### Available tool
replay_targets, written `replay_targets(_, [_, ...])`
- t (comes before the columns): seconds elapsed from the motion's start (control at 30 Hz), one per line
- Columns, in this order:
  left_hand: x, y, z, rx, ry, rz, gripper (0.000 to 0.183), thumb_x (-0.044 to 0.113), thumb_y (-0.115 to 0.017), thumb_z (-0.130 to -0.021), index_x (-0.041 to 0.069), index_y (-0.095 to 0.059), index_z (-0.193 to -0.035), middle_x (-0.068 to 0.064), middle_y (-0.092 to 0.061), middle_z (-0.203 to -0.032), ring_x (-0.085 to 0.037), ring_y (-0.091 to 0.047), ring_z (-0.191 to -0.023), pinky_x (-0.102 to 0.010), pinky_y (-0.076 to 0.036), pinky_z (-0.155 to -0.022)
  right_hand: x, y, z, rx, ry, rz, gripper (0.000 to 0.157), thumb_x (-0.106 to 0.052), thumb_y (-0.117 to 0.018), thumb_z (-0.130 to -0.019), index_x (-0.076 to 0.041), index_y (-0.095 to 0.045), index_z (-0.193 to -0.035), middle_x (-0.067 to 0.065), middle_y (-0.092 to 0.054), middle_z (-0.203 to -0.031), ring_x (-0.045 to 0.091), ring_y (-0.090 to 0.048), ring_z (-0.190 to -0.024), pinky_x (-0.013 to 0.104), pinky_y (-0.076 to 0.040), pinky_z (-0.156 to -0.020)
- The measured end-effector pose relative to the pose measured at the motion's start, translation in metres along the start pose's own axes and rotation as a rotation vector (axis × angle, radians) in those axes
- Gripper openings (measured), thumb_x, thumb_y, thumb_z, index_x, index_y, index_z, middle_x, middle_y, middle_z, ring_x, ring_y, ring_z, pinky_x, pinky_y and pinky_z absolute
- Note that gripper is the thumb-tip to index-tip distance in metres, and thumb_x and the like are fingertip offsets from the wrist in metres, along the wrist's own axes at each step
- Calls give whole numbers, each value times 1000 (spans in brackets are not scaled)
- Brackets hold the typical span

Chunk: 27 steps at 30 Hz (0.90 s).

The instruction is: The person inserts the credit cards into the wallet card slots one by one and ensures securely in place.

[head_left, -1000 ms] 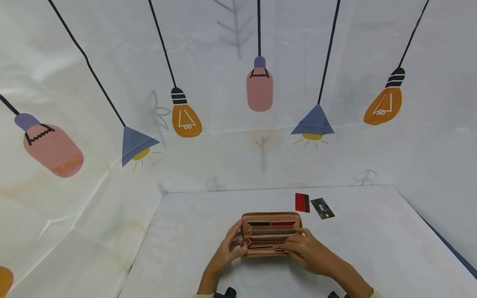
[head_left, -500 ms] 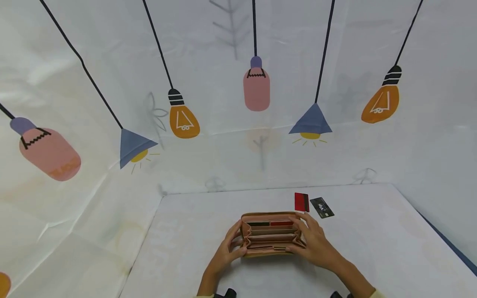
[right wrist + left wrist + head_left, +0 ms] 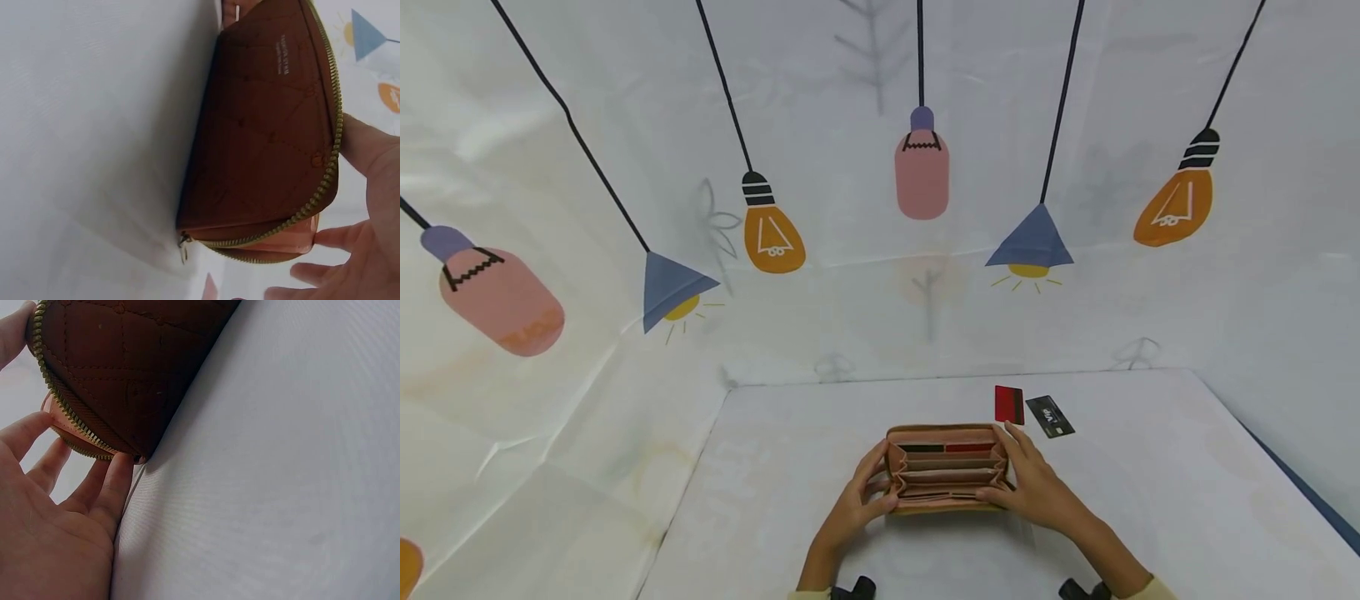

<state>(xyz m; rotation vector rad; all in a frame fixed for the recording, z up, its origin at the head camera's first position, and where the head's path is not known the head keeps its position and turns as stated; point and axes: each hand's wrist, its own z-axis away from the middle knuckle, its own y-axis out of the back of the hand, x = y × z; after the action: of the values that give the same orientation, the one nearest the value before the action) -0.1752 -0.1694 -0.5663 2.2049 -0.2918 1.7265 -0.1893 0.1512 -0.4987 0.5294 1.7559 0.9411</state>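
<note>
A brown quilted zip wallet (image 3: pixel 946 500) stands unzipped on the white table, its pink pleated compartments facing up. Inside it, a dark card (image 3: pixel 922 448) and a red card (image 3: pixel 968 447) show in slots along the far side. My left hand (image 3: pixel 855 497) grips the wallet's left end, thumb at the near edge and fingers round the side. At the other end my right hand (image 3: pixel 1036 485) holds it between a thumb on the near edge and fingers at the far corner. Both wrist views show the gold zip (image 3: pixel 78 422) spread apart; the zip pull (image 3: pixel 184 250) hangs at one end.
Beyond the wallet's far right corner lie a red card (image 3: pixel 1009 405) with a dark stripe and a black card (image 3: pixel 1050 417). A white sheet (image 3: pixel 850 325) printed with lamps rises behind and to the left of the table (image 3: pixel 760 467).
My right hand has moved from the wallet's near inner pocket to its right end, fingers now at the far corner. The left hand has kept its hold; the loose cards lie where they were.
</note>
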Motion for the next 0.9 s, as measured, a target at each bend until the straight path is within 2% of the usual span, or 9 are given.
replay_targets(0.2, [1,0,-1,7,12,6,80,8,-65,-95,20,-21,-161,-12,-14,-167,-41,-31,-143,-33,-43,-108,-2,-1,-3,-17,-22,27,107,-54,-81,-77,-6,-28,-156,28,-32,-155,44,-55,-123,60,-53,-88])
replay_targets(0.4, [1,1,0,2,14,-6,80,10,-65,-96,18,-20,-161,-13,-13,-167,-37,-32,-143,-32,-43,-108,-4,-3,-6,16,-39,123,106,-51,-84,-74,-8,-32,-155,23,-41,-152,41,-58,-117,56,-55,-78])
replay_targets(0.53, [4,1,-1,5,15,-13,80,11,-65,-96,18,-19,-161,-12,-12,-167,-31,-34,-143,-33,-43,-109,-5,-3,-7,17,-47,124,107,-51,-85,-72,-9,-32,-155,21,-42,-152,40,-59,-115,52,-56,-71])
replay_targets(0.63, [5,0,0,8,29,-6,81,11,-66,-95,21,-20,-161,-11,-12,-167,-31,-33,-144,-33,-42,-109,-4,-2,-7,-8,-69,98,108,-53,-84,-72,-11,-30,-157,19,-41,-152,35,-59,-112,48,-55,-69])
replay_targets(0.77, [5,0,1,1,34,-10,81,11,-66,-95,23,-20,-161,-11,-12,-167,-36,-31,-143,-32,-43,-108,-3,-3,-5,-38,-96,77,110,-54,-83,-72,-14,-27,-158,19,-38,-154,33,-58,-114,49,-56,-72])
replay_targets(0.9, [3,-2,1,-3,17,-13,81,9,-65,-95,21,-19,-161,-13,-10,-167,-40,-31,-142,-32,-43,-108,1,-3,-4,-61,-79,29,111,-53,-82,-74,-13,-22,-159,21,-35,-155,34,-54,-123,57,-54,-88])
